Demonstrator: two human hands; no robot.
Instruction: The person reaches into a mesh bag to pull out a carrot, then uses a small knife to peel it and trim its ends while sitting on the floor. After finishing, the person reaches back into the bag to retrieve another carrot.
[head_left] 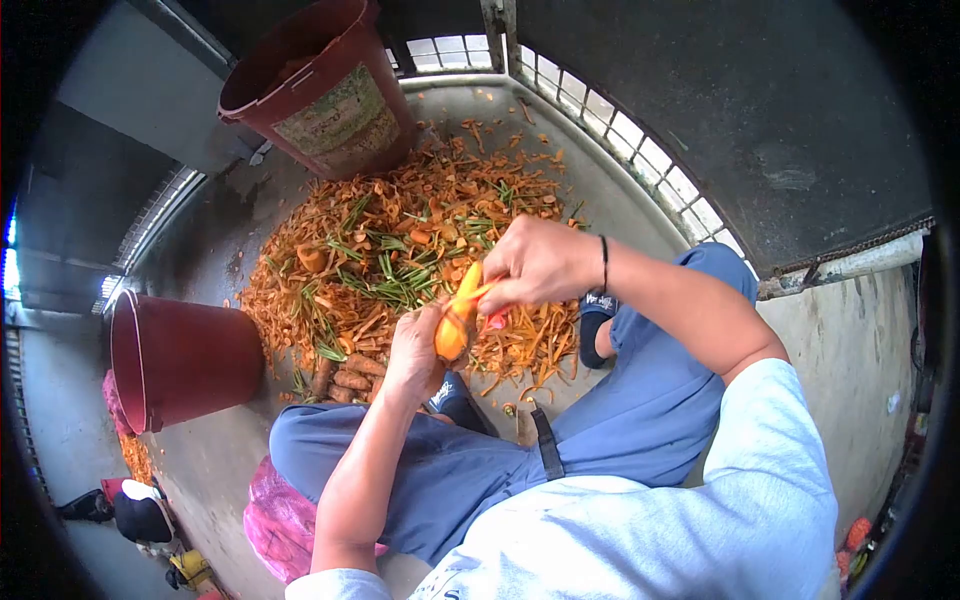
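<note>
My left hand is closed round the thick lower end of a bright orange carrot, held up above the floor. Against the carrot's upper part, my right hand grips a small orange-red tool that looks like a peeler; fingers partly hide it. Below both hands spreads a wide heap of orange peelings mixed with green stalks. Several unpeeled, soil-brown carrots lie at the heap's near edge, left of my feet.
A large red bucket stands behind the heap. Another red bucket lies tipped at the left, its mouth facing left. A pink mesh sack is beside my left leg. Dark panels and a white grille border the floor.
</note>
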